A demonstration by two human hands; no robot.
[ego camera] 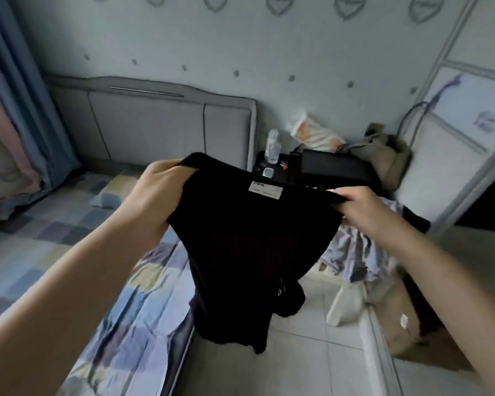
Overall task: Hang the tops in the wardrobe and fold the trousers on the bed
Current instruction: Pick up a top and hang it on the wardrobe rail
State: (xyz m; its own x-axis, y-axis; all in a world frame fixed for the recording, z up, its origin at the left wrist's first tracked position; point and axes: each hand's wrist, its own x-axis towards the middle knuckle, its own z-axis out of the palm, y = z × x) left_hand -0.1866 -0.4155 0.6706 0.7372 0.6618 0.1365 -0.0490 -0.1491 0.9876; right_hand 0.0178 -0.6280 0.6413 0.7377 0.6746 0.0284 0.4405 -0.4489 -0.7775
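Far left there's a blue curtain hanging down next to the bed, which has a patchwork sheet in blue, yellow and purple squares and a grey padded headboard against the wall.

The left hand is up over the edge of the bed, fingers curled tight round one end of the top hem of a black garment. Can't really tell if it's a top or trousers from this angle. It has a small white label sewn just under the upper edge, and the rest hangs down loose over the gap between the bed and the tiled floor, not touching the bed as far as I can see.

Behind the garment is a dark bedside counter with a clear plastic bottle standing upright on it, plus a few small bits I can't make out. Just right of that a dark flat case-like thing and a white and orange plastic bag leaning on the wall; can't see what's inside it.

The right hand pinches the other end of the hem, fingers closed on the fabric, so the edge is stretched between the 2 hands.

Under the right hand there's a heap of striped blue-white cloth. A beige bag sits further back, contents hidden, and the pale wardrobe door is on the far right.
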